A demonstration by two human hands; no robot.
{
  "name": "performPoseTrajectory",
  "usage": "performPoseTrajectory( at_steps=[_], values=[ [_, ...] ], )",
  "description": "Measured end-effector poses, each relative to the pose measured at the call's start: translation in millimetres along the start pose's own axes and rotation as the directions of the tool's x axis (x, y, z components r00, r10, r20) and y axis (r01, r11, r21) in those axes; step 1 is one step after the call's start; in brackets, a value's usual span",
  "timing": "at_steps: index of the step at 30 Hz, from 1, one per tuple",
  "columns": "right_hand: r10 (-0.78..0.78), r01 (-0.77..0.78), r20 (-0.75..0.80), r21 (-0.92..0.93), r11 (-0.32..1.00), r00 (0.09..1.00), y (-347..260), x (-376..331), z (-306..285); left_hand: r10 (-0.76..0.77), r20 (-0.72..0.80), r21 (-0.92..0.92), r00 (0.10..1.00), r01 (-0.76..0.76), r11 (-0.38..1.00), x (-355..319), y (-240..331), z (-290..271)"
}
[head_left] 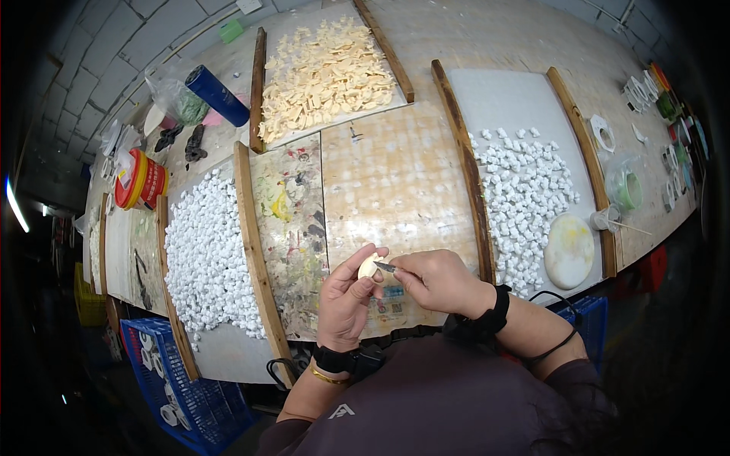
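My left hand (344,301) is closed around a small cream-coloured moulded piece (368,265), held up between thumb and fingers over the near part of the table. In my right hand (445,280) is a slim tool with a dark pointed tip (385,267), pinched between thumb and forefinger. Its tip meets the right side of the cream piece. Whether the tip is a blade or a brush cannot be made out, and its handle is hidden in my fingers. Beneath both hands lies a worn wooden board (395,190).
Small white pieces (209,258) cover a wood-edged board on the left; others (525,178) lie right, beside a round stained pad (569,251). Cream pieces (327,76) are heaped at the back. A red bucket (141,181), blue bottle (218,95) and blue crate (186,387) stand left.
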State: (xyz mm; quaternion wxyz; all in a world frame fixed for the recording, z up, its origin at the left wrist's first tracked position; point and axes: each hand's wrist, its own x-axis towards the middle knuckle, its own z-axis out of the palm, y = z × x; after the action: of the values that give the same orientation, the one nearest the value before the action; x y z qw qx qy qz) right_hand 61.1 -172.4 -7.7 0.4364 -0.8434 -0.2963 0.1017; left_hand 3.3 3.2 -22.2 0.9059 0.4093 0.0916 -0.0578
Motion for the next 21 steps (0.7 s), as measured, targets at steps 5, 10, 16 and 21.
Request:
performPoseTrajectory(
  at_steps=[5, 10, 16, 21],
  values=[
    [0.070, -0.081, 0.120, 0.085, 0.993, 0.990, 0, 3, -10, -0.009, 0.021, -0.010, 1.000, 0.010, 1.000, 1, -1, -2],
    [0.009, -0.008, -0.016, 0.010, 1.000, 1.000, 0, -1, -3, -0.011, 0.019, -0.009, 1.000, 0.011, 1.000, 2, 0, 2],
    [-0.012, -0.003, -0.080, -0.178, 0.984, 0.997, -8, -5, 0, 0.004, 0.011, 0.061, 1.000, -0.004, 0.998, 1, 1, 3],
    [-0.052, 0.049, -0.058, -0.049, 0.998, 0.997, -1, -3, -1, -0.015, 0.026, 0.073, 1.000, 0.013, 0.997, 0, 0, 2]
  ],
)
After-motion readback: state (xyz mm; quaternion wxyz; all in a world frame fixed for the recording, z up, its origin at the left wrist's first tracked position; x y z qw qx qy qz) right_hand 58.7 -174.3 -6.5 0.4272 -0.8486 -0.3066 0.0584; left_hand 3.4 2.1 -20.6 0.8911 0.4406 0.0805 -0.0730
